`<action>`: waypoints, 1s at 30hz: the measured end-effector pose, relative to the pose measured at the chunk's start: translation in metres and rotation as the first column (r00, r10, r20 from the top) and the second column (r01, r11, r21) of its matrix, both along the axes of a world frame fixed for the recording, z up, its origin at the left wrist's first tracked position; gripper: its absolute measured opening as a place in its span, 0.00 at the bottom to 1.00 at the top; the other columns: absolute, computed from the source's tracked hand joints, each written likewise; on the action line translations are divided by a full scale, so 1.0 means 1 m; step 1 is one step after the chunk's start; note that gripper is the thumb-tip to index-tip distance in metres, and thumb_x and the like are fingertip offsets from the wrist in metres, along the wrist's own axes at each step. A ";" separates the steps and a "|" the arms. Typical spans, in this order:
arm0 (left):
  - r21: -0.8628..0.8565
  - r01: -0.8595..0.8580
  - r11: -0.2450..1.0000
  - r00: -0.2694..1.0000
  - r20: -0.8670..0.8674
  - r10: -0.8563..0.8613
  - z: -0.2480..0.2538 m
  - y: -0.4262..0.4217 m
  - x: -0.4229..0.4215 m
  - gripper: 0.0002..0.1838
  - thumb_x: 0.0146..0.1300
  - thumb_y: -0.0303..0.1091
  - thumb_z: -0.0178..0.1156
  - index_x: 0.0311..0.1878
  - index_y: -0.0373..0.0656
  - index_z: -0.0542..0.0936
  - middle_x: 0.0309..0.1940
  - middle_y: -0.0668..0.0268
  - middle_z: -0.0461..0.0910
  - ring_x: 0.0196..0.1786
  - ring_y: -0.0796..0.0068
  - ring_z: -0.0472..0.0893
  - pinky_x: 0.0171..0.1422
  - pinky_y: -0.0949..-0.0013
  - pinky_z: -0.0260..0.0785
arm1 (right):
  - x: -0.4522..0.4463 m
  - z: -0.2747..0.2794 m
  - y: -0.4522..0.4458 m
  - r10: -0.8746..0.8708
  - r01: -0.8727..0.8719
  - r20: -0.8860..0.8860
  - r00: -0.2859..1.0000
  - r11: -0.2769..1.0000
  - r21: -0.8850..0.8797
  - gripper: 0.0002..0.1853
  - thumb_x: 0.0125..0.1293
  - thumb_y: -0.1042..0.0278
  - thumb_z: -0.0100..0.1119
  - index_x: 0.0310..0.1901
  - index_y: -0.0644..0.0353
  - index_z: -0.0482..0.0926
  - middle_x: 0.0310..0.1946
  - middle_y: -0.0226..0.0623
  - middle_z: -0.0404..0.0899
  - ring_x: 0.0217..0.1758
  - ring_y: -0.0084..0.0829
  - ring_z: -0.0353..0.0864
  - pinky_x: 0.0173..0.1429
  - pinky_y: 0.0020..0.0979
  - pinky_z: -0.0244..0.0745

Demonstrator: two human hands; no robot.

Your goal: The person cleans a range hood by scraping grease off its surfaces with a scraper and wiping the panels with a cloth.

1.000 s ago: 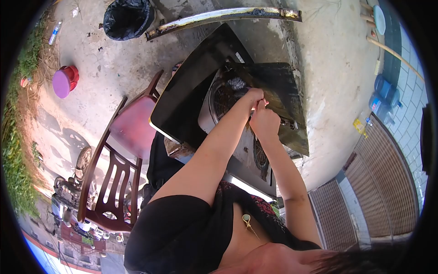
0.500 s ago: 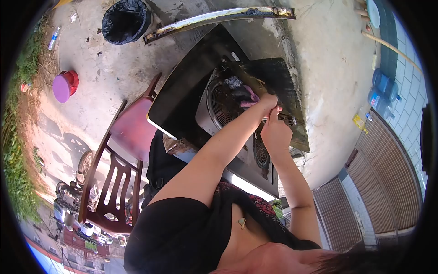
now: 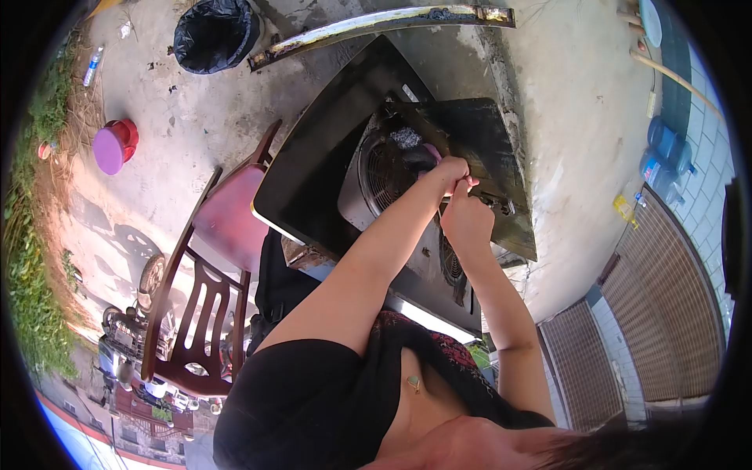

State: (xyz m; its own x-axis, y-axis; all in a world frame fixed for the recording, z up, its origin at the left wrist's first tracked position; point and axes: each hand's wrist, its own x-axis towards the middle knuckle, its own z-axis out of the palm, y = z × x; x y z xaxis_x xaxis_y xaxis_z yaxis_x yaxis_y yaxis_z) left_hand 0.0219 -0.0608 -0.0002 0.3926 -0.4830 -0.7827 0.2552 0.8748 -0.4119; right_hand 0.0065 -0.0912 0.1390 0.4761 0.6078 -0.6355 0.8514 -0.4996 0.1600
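Observation:
My left hand (image 3: 454,174) is closed over the greasy brown panel of a metal appliance (image 3: 356,192) with round fan grilles. My right hand (image 3: 468,222) is closed just below it, the two nearly touching; what either holds is hidden. Beyond my left hand lie a pink-purple item (image 3: 432,151), partly covered, and a silvery scouring ball (image 3: 405,139). A round grille (image 3: 381,174) shows left of my left forearm. The appliance rests over a large black panel (image 3: 313,168).
A wooden chair with a red seat (image 3: 229,211) stands left. Further left is a red stool with a purple top (image 3: 110,150). A black-lined bin (image 3: 215,35) and a long metal strip (image 3: 384,30) lie beyond. Blue water bottles (image 3: 664,157) are at right.
Both hands moved right and slightly down, then a little back left and up. The pink-purple item came into view and is now more covered by my left hand.

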 end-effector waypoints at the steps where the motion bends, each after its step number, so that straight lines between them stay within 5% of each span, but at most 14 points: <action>1: 0.027 -0.013 1.000 1.000 -0.014 0.013 -0.001 -0.003 -0.001 0.13 0.48 0.13 0.37 0.40 0.25 0.60 0.26 0.43 0.72 0.14 0.69 0.69 0.14 0.68 0.61 | 0.001 -0.002 -0.001 0.002 -0.002 -0.005 1.000 1.000 -0.002 0.14 0.56 0.69 0.46 0.42 0.68 0.66 0.12 0.42 0.74 0.15 0.38 0.77 0.18 0.35 0.72; 4: 0.063 -0.012 0.998 1.000 -0.018 0.013 -0.002 -0.006 -0.003 0.15 0.48 0.13 0.37 0.42 0.26 0.60 0.26 0.43 0.73 0.14 0.69 0.69 0.14 0.68 0.61 | 0.000 -0.004 -0.004 0.006 -0.005 -0.013 1.000 1.000 0.024 0.14 0.56 0.69 0.47 0.42 0.67 0.66 0.12 0.41 0.74 0.15 0.38 0.76 0.18 0.35 0.72; 7: -0.052 0.013 0.999 0.995 0.103 -0.007 -0.017 -0.007 -0.006 0.24 0.49 0.14 0.38 0.50 0.37 0.48 0.36 0.38 0.71 0.13 0.75 0.64 0.16 0.73 0.62 | 0.000 -0.004 -0.004 0.010 -0.009 -0.021 1.000 0.999 0.050 0.13 0.57 0.67 0.47 0.41 0.66 0.67 0.11 0.41 0.73 0.15 0.38 0.76 0.18 0.35 0.71; 10: -0.030 -0.007 1.000 1.000 0.015 0.008 -0.013 -0.006 -0.003 0.24 0.47 0.14 0.39 0.50 0.36 0.49 0.36 0.39 0.70 0.13 0.73 0.65 0.16 0.73 0.63 | 0.008 -0.008 -0.001 0.016 -0.013 -0.049 0.999 0.998 0.067 0.12 0.59 0.66 0.47 0.40 0.66 0.69 0.11 0.41 0.73 0.15 0.39 0.76 0.17 0.35 0.70; 14: 0.089 0.011 0.996 0.996 -0.084 -0.004 -0.003 0.002 0.000 0.16 0.47 0.12 0.36 0.42 0.25 0.63 0.22 0.48 0.69 0.20 0.61 0.75 0.15 0.65 0.64 | 0.011 -0.016 0.002 -0.008 0.013 -0.056 0.998 0.996 0.087 0.11 0.59 0.65 0.47 0.37 0.65 0.69 0.11 0.42 0.73 0.15 0.40 0.76 0.18 0.36 0.70; 23: 0.191 0.040 0.981 0.983 -0.186 -0.003 -0.058 -0.023 0.007 0.09 0.52 0.21 0.43 0.35 0.33 0.71 0.25 0.52 0.73 0.23 0.61 0.76 0.22 0.60 0.66 | 0.031 -0.036 0.003 -0.026 0.046 -0.132 0.991 0.987 0.156 0.08 0.58 0.64 0.47 0.29 0.60 0.70 0.14 0.46 0.74 0.19 0.44 0.77 0.23 0.41 0.72; 25: 0.204 -0.021 0.979 0.953 -0.292 0.081 -0.045 -0.015 0.009 0.08 0.53 0.23 0.43 0.33 0.35 0.72 0.24 0.53 0.73 0.24 0.61 0.76 0.23 0.61 0.66 | 0.041 -0.032 -0.006 -0.049 0.087 -0.174 0.984 0.972 0.220 0.10 0.59 0.61 0.48 0.37 0.56 0.74 0.17 0.46 0.75 0.22 0.46 0.76 0.26 0.42 0.71; 28: 0.255 -0.097 0.962 0.976 -0.165 0.142 -0.013 -0.017 0.011 0.08 0.53 0.23 0.43 0.35 0.35 0.69 0.23 0.55 0.71 0.22 0.64 0.73 0.20 0.61 0.62 | 0.042 -0.011 -0.019 -0.073 0.126 -0.172 0.982 0.938 0.322 0.15 0.59 0.61 0.48 0.48 0.52 0.74 0.20 0.46 0.77 0.22 0.45 0.77 0.27 0.41 0.71; 30: 0.328 -0.101 0.939 0.953 -0.239 0.186 0.021 -0.019 0.020 0.08 0.53 0.22 0.41 0.37 0.35 0.67 0.23 0.56 0.68 0.21 0.66 0.70 0.18 0.63 0.60 | 0.037 0.013 -0.019 -0.128 0.162 -0.131 0.983 0.941 0.298 0.15 0.59 0.62 0.48 0.48 0.53 0.74 0.20 0.45 0.77 0.22 0.44 0.77 0.26 0.40 0.71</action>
State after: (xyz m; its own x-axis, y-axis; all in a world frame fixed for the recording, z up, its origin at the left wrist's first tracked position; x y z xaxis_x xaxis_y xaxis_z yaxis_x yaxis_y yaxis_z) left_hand 0.0422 -0.0794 0.0204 0.1999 -0.1548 -0.9675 0.0371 0.9879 -0.1504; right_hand 0.0438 -0.1105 0.1524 0.5124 0.7104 -0.4824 0.7698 -0.6290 -0.1085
